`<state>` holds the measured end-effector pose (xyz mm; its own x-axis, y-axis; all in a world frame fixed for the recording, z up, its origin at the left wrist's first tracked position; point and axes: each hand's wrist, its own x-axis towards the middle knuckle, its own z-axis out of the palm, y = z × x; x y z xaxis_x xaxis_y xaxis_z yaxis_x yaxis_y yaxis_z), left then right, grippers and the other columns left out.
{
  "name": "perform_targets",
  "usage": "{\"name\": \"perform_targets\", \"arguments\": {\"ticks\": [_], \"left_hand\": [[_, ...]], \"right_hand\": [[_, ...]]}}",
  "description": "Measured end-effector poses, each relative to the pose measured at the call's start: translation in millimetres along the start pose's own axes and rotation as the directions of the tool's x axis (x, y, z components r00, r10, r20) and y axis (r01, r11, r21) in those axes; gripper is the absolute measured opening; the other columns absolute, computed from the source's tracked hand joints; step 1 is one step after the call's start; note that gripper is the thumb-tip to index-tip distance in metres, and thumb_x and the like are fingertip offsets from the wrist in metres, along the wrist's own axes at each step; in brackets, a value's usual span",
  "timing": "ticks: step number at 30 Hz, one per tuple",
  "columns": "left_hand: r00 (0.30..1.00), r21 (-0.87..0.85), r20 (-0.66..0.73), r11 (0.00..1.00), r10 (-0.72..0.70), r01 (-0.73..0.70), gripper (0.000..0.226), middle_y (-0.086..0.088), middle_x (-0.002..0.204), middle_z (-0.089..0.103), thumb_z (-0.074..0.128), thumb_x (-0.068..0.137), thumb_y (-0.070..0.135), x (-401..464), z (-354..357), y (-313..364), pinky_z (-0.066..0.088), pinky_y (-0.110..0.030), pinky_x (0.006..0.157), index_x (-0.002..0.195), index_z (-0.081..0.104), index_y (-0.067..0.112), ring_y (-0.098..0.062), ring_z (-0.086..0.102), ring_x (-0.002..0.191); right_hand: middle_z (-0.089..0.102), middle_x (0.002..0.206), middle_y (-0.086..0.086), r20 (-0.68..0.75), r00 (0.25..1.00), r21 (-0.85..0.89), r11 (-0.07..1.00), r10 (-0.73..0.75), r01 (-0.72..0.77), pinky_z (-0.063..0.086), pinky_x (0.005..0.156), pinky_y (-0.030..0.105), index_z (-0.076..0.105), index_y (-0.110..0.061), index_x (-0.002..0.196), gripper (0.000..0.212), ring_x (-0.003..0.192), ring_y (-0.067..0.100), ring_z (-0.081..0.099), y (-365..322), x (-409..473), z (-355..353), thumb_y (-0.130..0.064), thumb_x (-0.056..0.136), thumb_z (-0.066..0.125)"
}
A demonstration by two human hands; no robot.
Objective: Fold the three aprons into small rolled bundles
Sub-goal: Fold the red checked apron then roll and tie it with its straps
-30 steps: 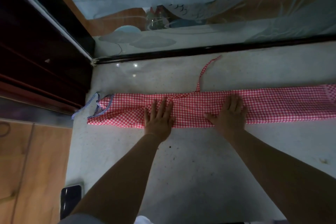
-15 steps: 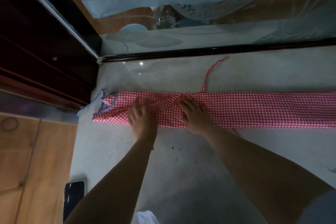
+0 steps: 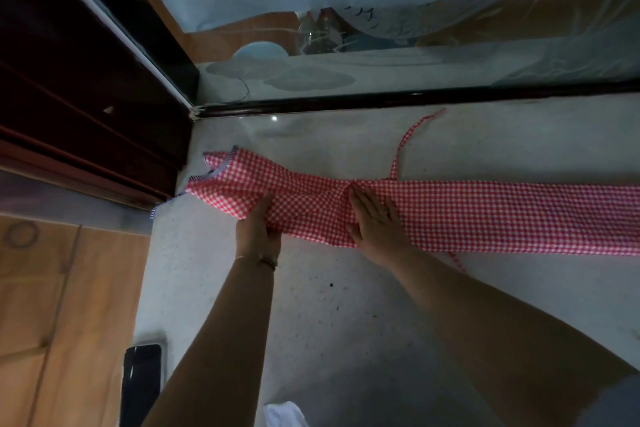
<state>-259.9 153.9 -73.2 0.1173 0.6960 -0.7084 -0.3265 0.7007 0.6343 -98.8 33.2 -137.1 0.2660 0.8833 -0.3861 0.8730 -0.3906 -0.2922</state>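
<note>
Over at 9 o'clock, left hand [image 3: 258, 229] fingers grip the red-and-white checked fabric apron strip [image 3: 450, 215]; right hand [image 3: 375, 222] presses flat, fingers relaxed. Looks like rolling's barely begun; no other aprons visible.

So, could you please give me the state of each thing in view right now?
Apron: folded into a long strip, left end lifted, not rolled.
Left hand: grips the strip's left part.
Right hand: flat, pressing the strip.
Apron tie: loose on the counter.
Phone: screen dark.

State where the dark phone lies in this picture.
In the head view, the phone lies at the lower left on the pale counter's edge, beside the left forearm.
</note>
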Motion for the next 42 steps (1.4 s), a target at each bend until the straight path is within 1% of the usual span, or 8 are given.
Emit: {"name": "perform_targets", "arguments": {"ticks": [3, 8, 16, 24, 27, 34, 38, 42], "left_hand": [[0.964, 0.294, 0.028, 0.919, 0.266, -0.262, 0.005, 0.004, 0.102, 0.064, 0.056, 0.092, 0.017, -31, 30, -11, 0.050, -0.029, 0.082, 0.095, 0.059, 0.020, -0.015, 0.060, 0.099], [0.955, 0.448, 0.256, 0.857, 0.150, -0.255, 0.025, 0.012, 0.099, 0.064, 0.064, 0.075, 0.042, -57, 64, -50, 0.050, -0.031, 0.083, 0.095, 0.061, 0.030, -0.011, 0.060, 0.096], [0.975, 0.205, 0.182, 0.975, -0.129, 0.090, 0.057, -0.009, 0.148, 0.038, 0.039, 0.097, 0.043, -48, 66, -87, 0.031, -0.046, 0.112, 0.145, 0.031, 0.013, -0.029, 0.036, 0.136], [0.984, 0.050, 0.081, 0.986, -0.160, 0.156, 0.057, -0.011, 0.148, 0.039, 0.041, 0.098, 0.040, -34, 62, -95, 0.039, -0.050, 0.102, 0.146, 0.028, 0.013, -0.035, 0.038, 0.133], [0.991, 0.148, 0.076, 0.984, -0.111, 0.099, 0.059, -0.009, 0.149, 0.037, 0.034, 0.098, 0.048, -35, 66, -104, 0.035, -0.052, 0.108, 0.146, 0.027, 0.015, -0.033, 0.037, 0.134], [0.913, 0.581, 0.364, 0.721, 0.185, -0.378, 0.038, 0.004, 0.123, 0.055, 0.046, 0.096, 0.039, -48, 83, -124, 0.043, -0.044, 0.105, 0.129, 0.045, 0.020, -0.007, 0.055, 0.112], [0.729, 0.722, 0.659, 0.117, 0.186, -0.682, 0.101, 0.000, 0.153, 0.029, 0.068, 0.068, 0.066, -38, 93, -158, 0.011, -0.058, 0.114, 0.147, 0.018, 0.029, -0.026, 0.021, 0.143], [0.654, 0.653, 0.752, -0.219, 0.078, -0.725, 0.087, 0.005, 0.159, 0.014, 0.044, 0.080, 0.071, -44, 89, -178, -0.016, -0.063, 0.107, 0.150, 0.008, 0.035, -0.021, -0.002, 0.147]], "right_hand": [[0.006, 0.160, 0.000, -0.037, 0.999, -0.005, 1.000, 0.007, -0.007, -0.011, 0.114, 0.039, 0.009, -0.016, 0.152, 0.067, 0.147, 0.018, 0.001, 0, -1, 1, -0.047, 0.093, 0.019], [0.056, 0.134, 0.011, -0.050, 0.999, 0.022, 1.000, 0.013, -0.012, 0.037, 0.100, 0.057, 0.049, -0.008, 0.132, 0.065, 0.125, 0.029, 0.052, -5, -3, -12, -0.045, 0.081, 0.035], [-0.015, 0.158, 0.010, 0.036, 0.997, -0.123, 0.990, -0.062, 0.066, -0.013, 0.114, 0.041, -0.013, -0.014, 0.149, 0.075, 0.146, 0.025, -0.012, 9, -3, -2, -0.047, 0.098, 0.029], [0.025, 0.154, 0.013, -0.057, 0.998, 0.603, 0.797, 0.005, 0.031, 0.015, 0.117, 0.032, 0.031, -0.004, 0.145, 0.054, 0.142, 0.021, 0.019, 17, -2, -21, -0.007, 0.094, 0.049], [0.048, 0.136, 0.014, -0.334, 0.942, 0.447, 0.878, -0.013, 0.171, 0.037, 0.109, 0.039, 0.052, -0.006, 0.130, 0.038, 0.128, 0.024, 0.042, 33, -15, -25, -0.009, 0.092, 0.053], [0.067, 0.096, 0.014, -0.249, 0.851, 0.249, 0.880, 0.462, -0.404, 0.048, 0.078, 0.039, 0.063, -0.009, 0.096, 0.029, 0.092, 0.033, 0.062, 98, -39, -29, -0.033, 0.094, 0.047], [0.064, 0.113, 0.010, 0.103, 0.874, 0.743, 0.547, 0.475, -0.385, 0.046, 0.094, 0.034, 0.064, -0.002, 0.115, 0.032, 0.107, 0.024, 0.059, 129, -42, -40, -0.022, 0.095, 0.048], [0.062, 0.117, 0.006, 0.347, 0.839, 0.936, -0.206, 0.420, -0.285, 0.047, 0.094, 0.040, 0.054, -0.011, 0.124, 0.054, 0.108, 0.025, 0.058, 155, -55, -57, -0.052, 0.097, 0.032]]}}
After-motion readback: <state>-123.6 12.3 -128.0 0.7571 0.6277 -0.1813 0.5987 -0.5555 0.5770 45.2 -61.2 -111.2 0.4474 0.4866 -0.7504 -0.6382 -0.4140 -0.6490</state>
